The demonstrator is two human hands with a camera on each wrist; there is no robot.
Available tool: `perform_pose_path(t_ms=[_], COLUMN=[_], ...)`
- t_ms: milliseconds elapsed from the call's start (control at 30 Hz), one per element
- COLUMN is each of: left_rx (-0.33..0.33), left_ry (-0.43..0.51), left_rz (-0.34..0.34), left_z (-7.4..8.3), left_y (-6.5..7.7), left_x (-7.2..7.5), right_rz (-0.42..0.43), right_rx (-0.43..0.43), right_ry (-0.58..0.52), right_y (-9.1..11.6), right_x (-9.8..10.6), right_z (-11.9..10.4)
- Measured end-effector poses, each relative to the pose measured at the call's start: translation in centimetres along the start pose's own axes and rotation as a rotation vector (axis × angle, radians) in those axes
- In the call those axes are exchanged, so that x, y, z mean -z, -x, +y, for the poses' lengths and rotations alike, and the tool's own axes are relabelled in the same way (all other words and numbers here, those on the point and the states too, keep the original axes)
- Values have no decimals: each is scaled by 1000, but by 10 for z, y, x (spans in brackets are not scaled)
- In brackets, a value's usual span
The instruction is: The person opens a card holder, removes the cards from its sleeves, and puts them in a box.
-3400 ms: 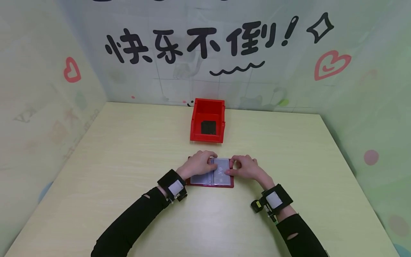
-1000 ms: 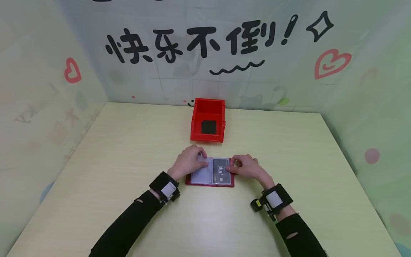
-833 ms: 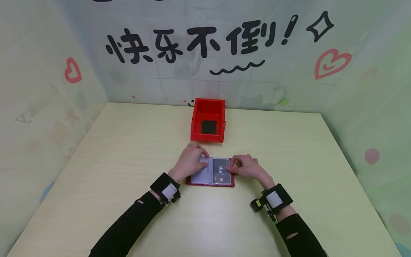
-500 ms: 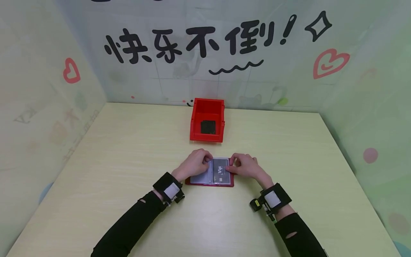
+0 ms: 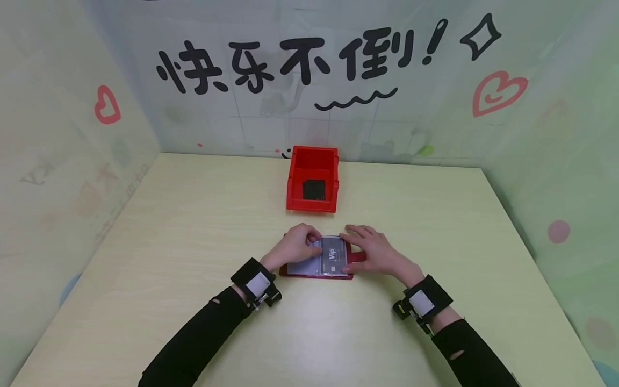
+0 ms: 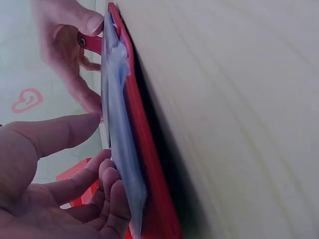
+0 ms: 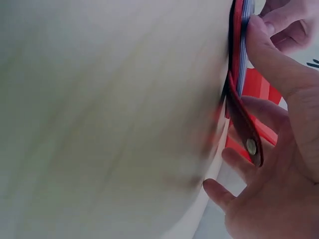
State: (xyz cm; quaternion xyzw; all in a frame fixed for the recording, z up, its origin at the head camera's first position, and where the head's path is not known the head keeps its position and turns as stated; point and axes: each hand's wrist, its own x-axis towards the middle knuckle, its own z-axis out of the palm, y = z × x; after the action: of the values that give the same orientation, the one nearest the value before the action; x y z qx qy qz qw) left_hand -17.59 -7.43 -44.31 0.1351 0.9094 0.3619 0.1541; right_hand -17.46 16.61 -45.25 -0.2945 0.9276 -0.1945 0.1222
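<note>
Head view shows the "Vip" card (image 5: 331, 263) in the open red holder (image 5: 304, 267) on the table (image 5: 232, 209); right wrist view adds the strap's metal snap (image 7: 251, 146). Right hand (image 5: 378, 253) spreads loosely at its edge; left hand (image 5: 292, 247) touches it, grip unclear.

Left arm (image 5: 203, 336) and right arm (image 5: 476, 349) slant forward and inward.
The left hand (image 5: 292, 246) has its fingers (image 6: 118, 199) bent, thumb (image 6: 70, 132) straighter and apart; the right hand (image 5: 379, 252) faces it, fingers spread, thumb extended.

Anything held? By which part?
Can't tell for the left hand: fingertips at the middle of the card holder, pinch or touch unclear. The right hand, fingers spread, touches its right side, no grip.
</note>
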Motion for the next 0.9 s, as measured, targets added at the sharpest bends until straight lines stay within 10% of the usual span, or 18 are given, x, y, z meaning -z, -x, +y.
perform_pose_path(t_ms=[400,900], left_rx=[107,144], left_ry=[68,-105], left_rz=[-7,42], left_z=[7,11], left_y=[-5,-2], left_x=[1,-5], right_rz=[-87,-87], right_rx=[-47,-73], right_ry=[-129,-138], right_y=[0,0], right_x=[3,1], right_z=[2,0])
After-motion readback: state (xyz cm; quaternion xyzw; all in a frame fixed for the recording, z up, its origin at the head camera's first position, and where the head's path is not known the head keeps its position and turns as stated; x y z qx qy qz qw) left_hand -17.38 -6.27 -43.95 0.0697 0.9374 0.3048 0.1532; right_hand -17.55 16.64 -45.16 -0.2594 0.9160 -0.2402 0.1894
